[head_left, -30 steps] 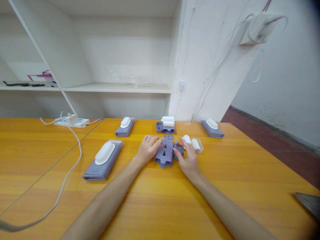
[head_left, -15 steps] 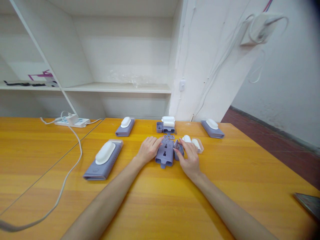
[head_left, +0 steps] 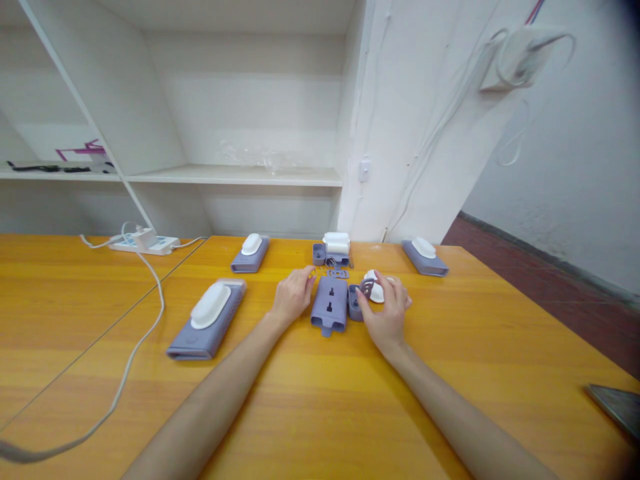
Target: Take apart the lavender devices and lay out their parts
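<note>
My left hand is closed in a pinch left of a flat purple plastic holder with two keyhole slots. Something thin, too small to make out, shows at its fingertips. Between thumb and fingers, my right hand grips a small dark slotted plate, tilted up. Below that plate stands a small purple open-topped box, touching or nearly touching the holder's right side. A flat slotted purple piece lies just beyond the holder. White rounded parts are partly hidden behind my right hand.
Purple holders with white oval tops stand at near left, far left and far right. A white-topped purple unit stands at the back. A power strip and cable lie left, a dark flat object right.
My right hand has moved slightly right and lifted the slotted plate off the small box, whose inside now shows. My left hand has drawn back left from the holder.
</note>
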